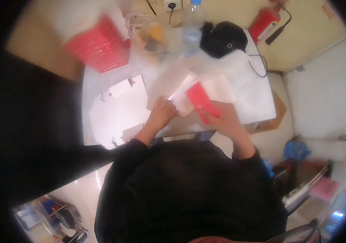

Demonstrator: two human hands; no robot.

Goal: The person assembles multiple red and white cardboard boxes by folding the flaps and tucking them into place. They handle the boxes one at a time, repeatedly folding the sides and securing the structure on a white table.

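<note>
My right hand (226, 121) is closed around a red piece of folded cardboard (199, 98), thumb on its near end. Against its left side lies a pale panel (184, 87), blurred; whether the two are joined I cannot tell. My left hand (163, 114) has its fingers curled at the lower left edge of that panel, pinching it. Brownish-white flat cardboard (166, 87) lies beneath both hands. Left of my left hand, a white die-cut cardboard sheet (120, 107) with notched edges rests flat on the white table (258, 95).
A stack of red cardboard boxes (102, 48) stands at the back left, beside a clear plastic bag (144, 34). Behind my hands are a water bottle (192, 34) and a black bag (225, 39) with a cord. A fire extinguisher (265, 23) hangs on the back right wall.
</note>
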